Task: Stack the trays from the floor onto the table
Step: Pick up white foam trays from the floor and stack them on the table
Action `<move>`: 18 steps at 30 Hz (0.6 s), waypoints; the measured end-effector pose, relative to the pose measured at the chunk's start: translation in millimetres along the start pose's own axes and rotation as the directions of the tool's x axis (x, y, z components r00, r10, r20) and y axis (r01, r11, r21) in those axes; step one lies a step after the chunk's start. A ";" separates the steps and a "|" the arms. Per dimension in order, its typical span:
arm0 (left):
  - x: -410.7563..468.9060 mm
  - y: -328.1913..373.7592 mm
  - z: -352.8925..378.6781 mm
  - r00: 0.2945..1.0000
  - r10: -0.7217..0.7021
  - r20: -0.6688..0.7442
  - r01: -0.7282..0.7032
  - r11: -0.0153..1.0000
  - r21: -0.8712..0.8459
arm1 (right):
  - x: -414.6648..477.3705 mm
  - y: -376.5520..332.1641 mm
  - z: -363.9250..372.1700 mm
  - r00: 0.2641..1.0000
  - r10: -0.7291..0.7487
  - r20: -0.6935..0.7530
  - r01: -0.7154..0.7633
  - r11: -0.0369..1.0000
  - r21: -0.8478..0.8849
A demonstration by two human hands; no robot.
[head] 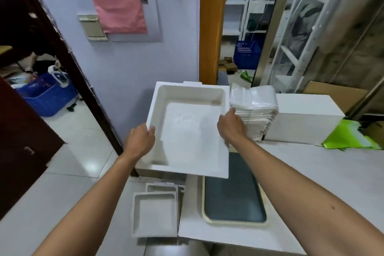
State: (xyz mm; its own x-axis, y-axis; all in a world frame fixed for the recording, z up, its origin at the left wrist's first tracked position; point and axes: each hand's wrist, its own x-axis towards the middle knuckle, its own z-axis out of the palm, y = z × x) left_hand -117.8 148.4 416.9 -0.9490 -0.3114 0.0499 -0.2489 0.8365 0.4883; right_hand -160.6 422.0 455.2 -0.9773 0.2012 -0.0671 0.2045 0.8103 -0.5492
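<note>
A large white tray (188, 129) is held in the air over the table's left end, tilted a little. My left hand (141, 141) grips its left rim and my right hand (231, 127) grips its right rim. Behind it another white tray edge (178, 83) shows at the far side. Down on the floor lie two more white trays (154, 214), one on top of the other, beside the table's left edge. The white table (301, 172) runs to the right.
A dark mat with a cream rim (233, 193) lies on the table under the held tray. A stack of clear bags (254, 110) and a white box (305, 118) stand at the back, with green bags (351, 137) at the right. A blue basket (46, 97) stands on the floor at the left.
</note>
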 end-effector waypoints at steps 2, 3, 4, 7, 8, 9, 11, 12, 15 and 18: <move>-4.5 12.3 0.3 0.999 0.037 0.024 -0.036 0.999 -0.036 | -0.2 10.5 -13.2 1.000 0.015 -0.020 -0.015 1.000 -0.002; -8.8 19.4 0.7 0.998 0.050 0.031 -0.048 0.997 -0.058 | -0.8 17.7 -21.1 1.000 0.020 -0.019 -0.020 1.000 -0.004; -15.4 28.8 -0.3 0.997 0.063 0.035 -0.059 0.994 -0.092 | -2.3 25.5 -30.8 1.000 0.024 -0.018 -0.024 1.000 -0.001; -42.5 62.7 -0.8 0.996 0.077 0.054 -0.060 0.961 -0.269 | -4.6 48.8 -54.6 0.999 0.026 -0.021 -0.026 1.000 -0.010; -52.1 71.6 2.6 0.995 0.079 0.059 -0.056 0.948 -0.314 | -5.4 56.2 -59.9 0.999 0.022 -0.024 -0.023 1.000 -0.018; -61.9 80.4 6.6 0.995 0.077 0.057 -0.053 0.937 -0.346 | -7.9 63.4 -67.3 0.999 0.023 -0.033 -0.024 0.999 -0.026; -75.1 91.5 19.7 0.997 0.071 0.039 -0.050 0.924 -0.379 | -12.0 77.5 -75.5 0.998 0.037 -0.054 -0.039 0.999 -0.030; -80.9 96.8 25.9 0.997 0.066 0.039 -0.045 0.919 -0.391 | -15.9 86.0 -79.4 0.996 0.051 -0.071 -0.052 0.999 -0.017; -94.4 109.8 42.5 0.997 0.064 0.043 -0.041 0.912 -0.408 | -30.8 110.6 -83.9 0.989 0.098 -0.110 -0.093 0.994 0.049; -104.0 120.7 50.6 0.997 0.070 0.043 -0.049 0.926 -0.375 | -45.4 131.6 -81.8 0.983 0.163 -0.079 -0.153 0.981 0.122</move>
State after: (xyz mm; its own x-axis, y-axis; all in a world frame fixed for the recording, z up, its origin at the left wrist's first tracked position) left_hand -59.0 304.6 426.6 -0.9714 -0.2327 0.0467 -0.1114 0.6207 0.7761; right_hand -84.7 564.5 454.1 -0.9234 0.3733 -0.0897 0.3429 0.6969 -0.6299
